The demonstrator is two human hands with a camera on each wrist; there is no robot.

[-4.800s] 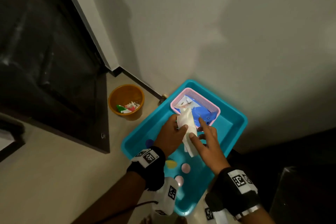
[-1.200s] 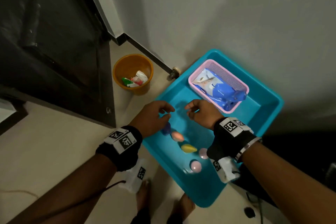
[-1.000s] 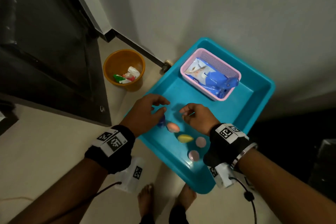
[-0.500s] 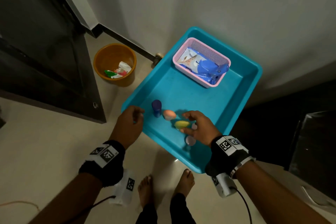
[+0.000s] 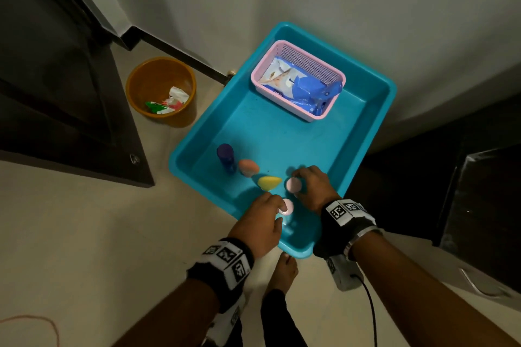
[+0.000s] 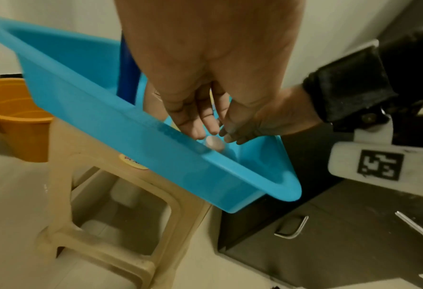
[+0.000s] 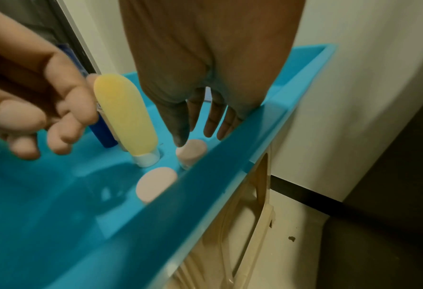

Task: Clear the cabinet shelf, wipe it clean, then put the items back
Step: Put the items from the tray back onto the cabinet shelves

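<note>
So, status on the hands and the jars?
Left hand over near pink-capped jar, right hand touching far pink-capped jar; neither gripped. Both jars upright in teal tray. Yellow tube crowds them.

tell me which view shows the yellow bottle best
The right wrist view: the yellow bottle stands cap down, seen whole. The head view shows only its top; in the left wrist view the left hand hides it.

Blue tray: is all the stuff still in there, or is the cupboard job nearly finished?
Probably past wiping: a crumpled wipe lies in the orange bin, though the shelf is out of view. In hand: the left hand reaches the near pink jar, the right hand the far pink jar. Left to do: everything in the tray, yellow tube, orange tube, blue bottle, pink basket, goes back.
</note>
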